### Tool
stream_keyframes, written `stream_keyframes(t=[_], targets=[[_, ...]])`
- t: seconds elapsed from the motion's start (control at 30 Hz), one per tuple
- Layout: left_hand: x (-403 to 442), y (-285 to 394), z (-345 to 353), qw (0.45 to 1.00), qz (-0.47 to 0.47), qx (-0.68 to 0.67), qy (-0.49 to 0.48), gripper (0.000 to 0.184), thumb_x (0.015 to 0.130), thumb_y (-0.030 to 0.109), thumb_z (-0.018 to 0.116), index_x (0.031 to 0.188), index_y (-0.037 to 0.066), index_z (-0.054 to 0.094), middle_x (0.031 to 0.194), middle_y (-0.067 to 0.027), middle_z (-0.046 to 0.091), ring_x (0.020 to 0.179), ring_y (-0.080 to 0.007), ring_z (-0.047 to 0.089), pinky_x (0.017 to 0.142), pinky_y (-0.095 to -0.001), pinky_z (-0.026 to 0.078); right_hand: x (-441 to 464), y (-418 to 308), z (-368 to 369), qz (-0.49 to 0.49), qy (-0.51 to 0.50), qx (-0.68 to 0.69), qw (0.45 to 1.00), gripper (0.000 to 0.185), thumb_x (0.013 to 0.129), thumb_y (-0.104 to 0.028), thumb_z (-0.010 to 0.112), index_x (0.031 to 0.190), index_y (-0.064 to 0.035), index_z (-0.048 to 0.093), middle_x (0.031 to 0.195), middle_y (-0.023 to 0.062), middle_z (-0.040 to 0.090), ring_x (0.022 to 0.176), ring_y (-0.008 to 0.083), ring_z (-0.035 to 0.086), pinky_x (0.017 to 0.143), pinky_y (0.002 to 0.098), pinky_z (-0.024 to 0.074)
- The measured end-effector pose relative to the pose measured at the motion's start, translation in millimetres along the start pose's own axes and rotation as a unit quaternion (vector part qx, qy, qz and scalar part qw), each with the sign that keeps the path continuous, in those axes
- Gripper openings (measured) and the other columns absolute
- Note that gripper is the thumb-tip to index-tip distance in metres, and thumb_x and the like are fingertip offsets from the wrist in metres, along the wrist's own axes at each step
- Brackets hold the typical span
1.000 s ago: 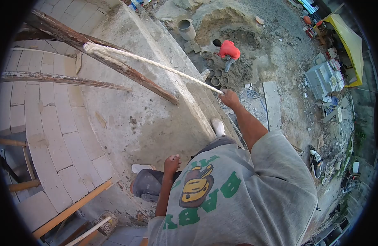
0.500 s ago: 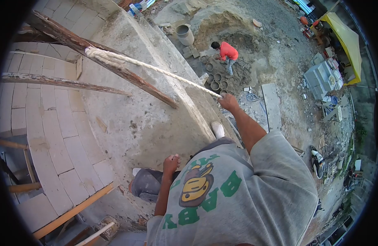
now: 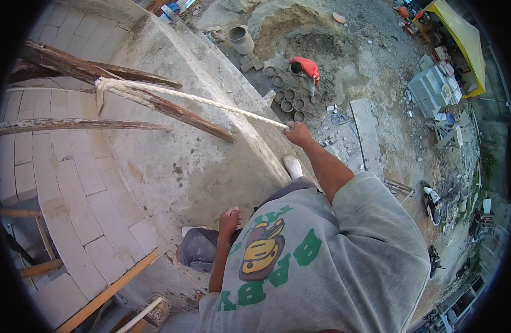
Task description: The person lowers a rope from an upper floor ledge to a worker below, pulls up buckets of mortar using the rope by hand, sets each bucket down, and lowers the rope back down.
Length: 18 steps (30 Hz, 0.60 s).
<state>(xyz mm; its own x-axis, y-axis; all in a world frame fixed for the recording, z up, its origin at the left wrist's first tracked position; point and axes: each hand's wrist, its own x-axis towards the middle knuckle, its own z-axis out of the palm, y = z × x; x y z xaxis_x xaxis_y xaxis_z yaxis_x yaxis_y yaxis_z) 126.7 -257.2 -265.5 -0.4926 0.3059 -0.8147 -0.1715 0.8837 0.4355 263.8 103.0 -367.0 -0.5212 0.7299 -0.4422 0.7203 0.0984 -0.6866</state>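
Observation:
My right hand (image 3: 300,135) is closed round a white rope (image 3: 211,104), near the outer edge of the raised concrete ledge (image 3: 172,161). The rope runs taut to the left, where it is looped around a weathered wooden pole (image 3: 178,112). Any part of it beyond my fist is hidden. My left hand (image 3: 229,220) is held low beside my grey shirt (image 3: 344,250), above my dark-trousered knee (image 3: 199,250). Its fingers are curled in, with nothing visible in them.
Pale blocks (image 3: 72,194) line the left side. Far below the ledge, a person in a red top (image 3: 306,66) bends beside several round containers (image 3: 287,105) and a tall bucket (image 3: 241,40). A yellow canopy (image 3: 460,39) stands at the upper right.
The view has shifted, so the pole, rope and my right hand appear further left. The person below has bent lower and turned toward the round containers. Both my hands keep their hold and shape.

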Motion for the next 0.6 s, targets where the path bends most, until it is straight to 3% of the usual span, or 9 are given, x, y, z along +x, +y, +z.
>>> stream_keyframes(t=[0.6], targets=[[3.1, 1.6, -1.5, 1.000, 0.004, 0.021, -0.008, 0.032, 0.087, 0.029, 0.049, 0.088, 0.000, 0.062, 0.064, -0.0048, 0.060, 0.050, -0.0095, 0.052, 0.047, -0.0239, 0.040, 9.4, 8.0, 15.0, -0.035, 0.020, 0.022, 0.999, 0.033, 0.076, -0.035, 0.057, 0.091, -0.0062, 0.065, 0.081, 0.0218, 0.062, 0.076, 0.0375, 0.060, 0.071, 0.0432, 0.0475]])
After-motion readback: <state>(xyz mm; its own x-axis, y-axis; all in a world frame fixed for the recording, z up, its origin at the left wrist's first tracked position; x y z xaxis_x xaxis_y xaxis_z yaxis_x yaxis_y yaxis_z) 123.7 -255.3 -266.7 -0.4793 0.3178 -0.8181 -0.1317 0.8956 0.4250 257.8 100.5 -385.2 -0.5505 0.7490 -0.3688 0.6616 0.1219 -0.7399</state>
